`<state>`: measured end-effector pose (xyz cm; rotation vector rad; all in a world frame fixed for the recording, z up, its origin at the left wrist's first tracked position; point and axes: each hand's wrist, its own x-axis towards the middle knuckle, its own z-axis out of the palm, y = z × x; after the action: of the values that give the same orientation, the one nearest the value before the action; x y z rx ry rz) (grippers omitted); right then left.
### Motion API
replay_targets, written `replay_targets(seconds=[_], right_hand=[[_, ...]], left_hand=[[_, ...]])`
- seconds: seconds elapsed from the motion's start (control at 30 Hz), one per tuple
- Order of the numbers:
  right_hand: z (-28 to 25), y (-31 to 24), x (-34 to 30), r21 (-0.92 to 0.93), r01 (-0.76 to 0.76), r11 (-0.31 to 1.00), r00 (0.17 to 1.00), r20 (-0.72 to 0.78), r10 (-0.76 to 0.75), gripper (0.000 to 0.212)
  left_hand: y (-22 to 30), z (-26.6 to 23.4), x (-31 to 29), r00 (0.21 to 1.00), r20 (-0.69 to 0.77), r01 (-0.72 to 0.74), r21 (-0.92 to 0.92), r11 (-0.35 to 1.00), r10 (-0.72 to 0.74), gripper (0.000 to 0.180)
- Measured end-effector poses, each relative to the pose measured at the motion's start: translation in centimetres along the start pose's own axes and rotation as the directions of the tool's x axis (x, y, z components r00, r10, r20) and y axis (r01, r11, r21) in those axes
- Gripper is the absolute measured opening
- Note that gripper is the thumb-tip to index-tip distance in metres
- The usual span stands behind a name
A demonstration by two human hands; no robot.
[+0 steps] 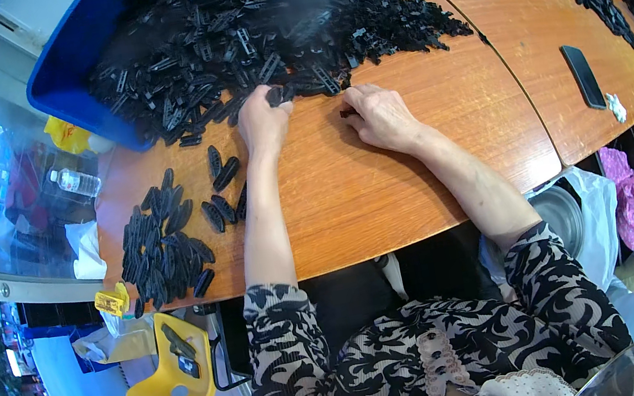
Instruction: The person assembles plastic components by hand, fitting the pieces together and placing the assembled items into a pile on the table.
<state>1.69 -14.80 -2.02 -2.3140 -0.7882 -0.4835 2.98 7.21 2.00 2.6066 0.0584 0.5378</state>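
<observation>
My left hand [262, 124] is closed on a black plastic piece [280, 95] at the near edge of a large heap of black plastic parts [204, 58]. To its right, my right hand [383, 117] is curled low over the table, with a small dark piece [347, 113] at its fingertips; the exact shape of that piece is hidden. A few long oval black pieces [224, 174] lie beside my left forearm. Farther left, a pile of similar oval pieces [164, 251] rests near the table's edge.
A blue bin [70, 79] lies tipped behind the heap, and smaller black parts [405, 22] spread to its right. On the wooden table [383, 196] a phone [583, 76] lies far right. A yellow chair [166, 384] and plastic bags [597, 212] are below the edge.
</observation>
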Motion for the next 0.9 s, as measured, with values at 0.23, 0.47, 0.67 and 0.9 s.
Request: replay_targets(seconds=[0.23, 0.47, 0.67, 0.9], right_hand=[[-0.5, -2.3, 0.6, 0.488, -0.049, 0.871, 0.934, -0.288, 0.214, 0.015], [-1.0, -3.4, 1.0, 0.191, 0.296, 0.936, 0.778, -0.617, -0.12, 0.022], [-1.3, -3.6, 0.7, 0.021, 0.313, 0.95, 0.76, -0.605, -0.237, 0.027], [-1.4, -3.7, 0.6, -0.024, 0.316, 0.949, 0.759, -0.594, -0.268, 0.027]], left_hand=[[0.5, 1.3, -2.8, 0.915, 0.403, 0.398, -0.904, -0.156, -0.007, 0.021], [2.1, 1.7, -4.0, 0.884, 0.441, 0.467, -0.848, -0.252, 0.153, 0.034], [3.1, 1.5, -4.5, 0.878, 0.436, 0.47, -0.864, -0.179, 0.197, 0.035], [3.7, 1.0, -4.6, 0.887, 0.437, 0.458, -0.872, -0.171, 0.147, 0.03]])
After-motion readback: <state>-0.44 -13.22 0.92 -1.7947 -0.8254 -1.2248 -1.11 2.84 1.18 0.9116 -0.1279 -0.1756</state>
